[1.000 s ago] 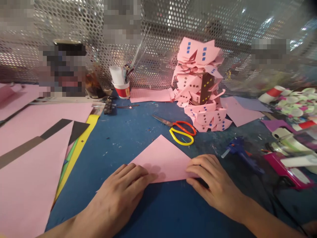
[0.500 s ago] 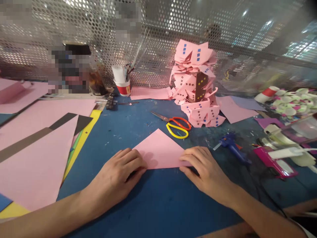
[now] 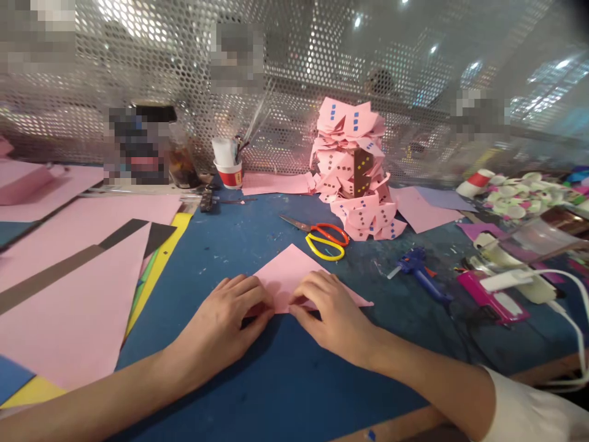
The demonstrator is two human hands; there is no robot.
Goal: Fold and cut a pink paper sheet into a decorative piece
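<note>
head view shows left hand and right hand, fingers clamped on the near edge of a pink paper triangle, scissors beyond those fingers.

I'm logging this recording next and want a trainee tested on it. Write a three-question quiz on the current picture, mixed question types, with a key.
1. Multiple choice: what do the left hand and the right hand both touch?
A) the red-and-white paper cup
B) the pink paper triangle
C) the brown paper strip

2. True or false: the right hand is gripping the blue plastic glue gun.

3. Fill in the blank: the metal scissors lying on the blue tabletop have handles of two colours, red and ____.

Key: 1. B; 2. False; 3. yellow
</note>
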